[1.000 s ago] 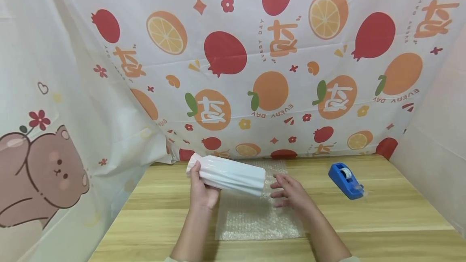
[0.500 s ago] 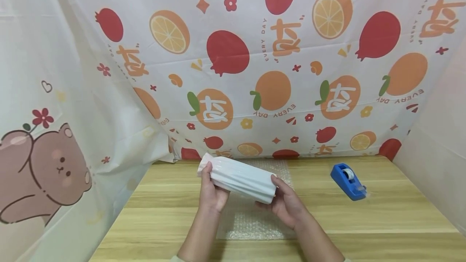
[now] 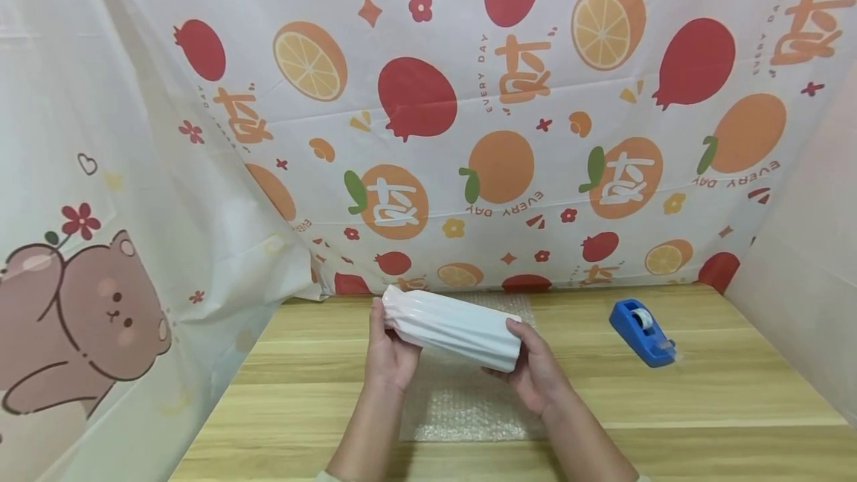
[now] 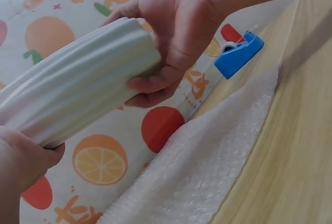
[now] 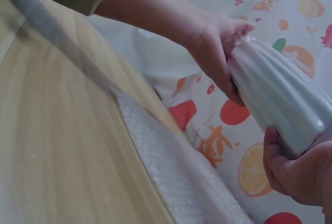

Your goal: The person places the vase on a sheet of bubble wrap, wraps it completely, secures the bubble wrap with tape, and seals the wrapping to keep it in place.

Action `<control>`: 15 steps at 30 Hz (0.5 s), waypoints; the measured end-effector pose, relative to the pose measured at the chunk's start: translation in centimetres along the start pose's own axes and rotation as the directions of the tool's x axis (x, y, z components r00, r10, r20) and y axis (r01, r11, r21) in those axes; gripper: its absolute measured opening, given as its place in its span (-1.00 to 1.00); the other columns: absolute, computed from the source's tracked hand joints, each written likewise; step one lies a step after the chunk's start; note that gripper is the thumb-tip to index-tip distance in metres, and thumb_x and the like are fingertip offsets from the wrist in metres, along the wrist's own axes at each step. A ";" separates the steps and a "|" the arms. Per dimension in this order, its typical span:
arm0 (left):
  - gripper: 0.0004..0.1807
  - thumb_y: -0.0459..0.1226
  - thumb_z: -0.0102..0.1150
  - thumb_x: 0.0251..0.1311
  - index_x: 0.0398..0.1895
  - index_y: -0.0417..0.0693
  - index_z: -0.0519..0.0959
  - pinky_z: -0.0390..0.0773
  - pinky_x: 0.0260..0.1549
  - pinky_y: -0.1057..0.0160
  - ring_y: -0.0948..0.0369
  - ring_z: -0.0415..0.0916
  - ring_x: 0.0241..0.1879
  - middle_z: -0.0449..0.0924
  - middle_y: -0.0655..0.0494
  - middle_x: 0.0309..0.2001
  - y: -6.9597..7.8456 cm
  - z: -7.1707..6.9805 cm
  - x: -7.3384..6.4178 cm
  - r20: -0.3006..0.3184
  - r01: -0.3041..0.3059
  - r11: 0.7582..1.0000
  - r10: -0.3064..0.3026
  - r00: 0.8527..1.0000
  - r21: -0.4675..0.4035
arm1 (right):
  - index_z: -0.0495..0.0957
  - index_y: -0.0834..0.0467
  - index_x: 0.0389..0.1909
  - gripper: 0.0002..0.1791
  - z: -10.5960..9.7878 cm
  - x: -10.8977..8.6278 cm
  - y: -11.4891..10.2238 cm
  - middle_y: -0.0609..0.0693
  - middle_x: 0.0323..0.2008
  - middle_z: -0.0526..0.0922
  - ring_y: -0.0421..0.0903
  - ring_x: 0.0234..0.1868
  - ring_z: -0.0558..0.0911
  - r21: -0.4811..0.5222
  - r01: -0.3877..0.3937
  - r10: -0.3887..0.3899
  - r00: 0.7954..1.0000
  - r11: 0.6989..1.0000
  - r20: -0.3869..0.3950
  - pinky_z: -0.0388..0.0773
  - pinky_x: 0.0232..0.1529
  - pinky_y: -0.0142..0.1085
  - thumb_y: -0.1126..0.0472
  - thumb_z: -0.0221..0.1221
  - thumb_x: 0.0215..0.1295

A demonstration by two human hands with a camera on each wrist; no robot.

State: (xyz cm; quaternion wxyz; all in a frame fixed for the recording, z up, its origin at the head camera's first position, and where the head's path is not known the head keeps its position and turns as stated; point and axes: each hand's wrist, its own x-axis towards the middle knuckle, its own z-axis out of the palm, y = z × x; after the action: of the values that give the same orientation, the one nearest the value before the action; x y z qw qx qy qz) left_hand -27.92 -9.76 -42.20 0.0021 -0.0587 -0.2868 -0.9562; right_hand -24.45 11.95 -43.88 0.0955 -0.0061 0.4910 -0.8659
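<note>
A glossy white vase [image 3: 455, 329], long and roughly cylindrical, with slanting flutes along its body and a narrowed, wavy-edged end, is held in the air above the sheet of bubble wrap [image 3: 475, 411]. That sheet, clear and pebbled with small bubbles, is laid on the table [image 3: 281, 393], whose surface is marked with pale yellowish wood grain. The vase is tilted across the sheet, its narrowed end raised toward the sheet's left side and its broader end set lower toward the right. The narrowed end is gripped by the left hand [image 3: 391, 355], with the thumb raised along the side. The broader end is clasped by the right hand [image 3: 535, 374], thumb on top and fingers curled beneath; both grips are closed against the vase. The forearms are extended from the near side of the sheet and angled inward. To the right of the sheet, a smooth blue tape dispenser [image 3: 636, 329] is placed. Behind the sheet, a creased white cloth [image 3: 438, 195] printed with fruit is hung.
</note>
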 end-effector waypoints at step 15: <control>-0.59 0.08 -0.10 0.45 -0.13 -0.01 0.58 0.56 -0.23 0.38 0.30 0.61 -0.27 0.67 0.14 -0.25 1.2 -0.6 0.5 -0.188 0.027 0.996 -0.010 0.982 0.085 | 0.26 0.07 0.32 -0.43 -1.4 0.1 -1.6 0.15 0.03 0.50 0.05 -0.06 0.55 -0.051 -0.005 0.001 0.997 0.999 -0.076 0.53 -0.12 -0.09 -0.06 0.07 0.37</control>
State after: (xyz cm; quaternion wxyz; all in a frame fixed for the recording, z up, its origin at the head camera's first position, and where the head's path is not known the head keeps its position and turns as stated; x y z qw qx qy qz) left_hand -28.41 -11.06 -42.05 0.0227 0.0342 -0.3275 -0.9439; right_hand -24.92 13.92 -43.24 0.0777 0.0252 0.5164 -0.8524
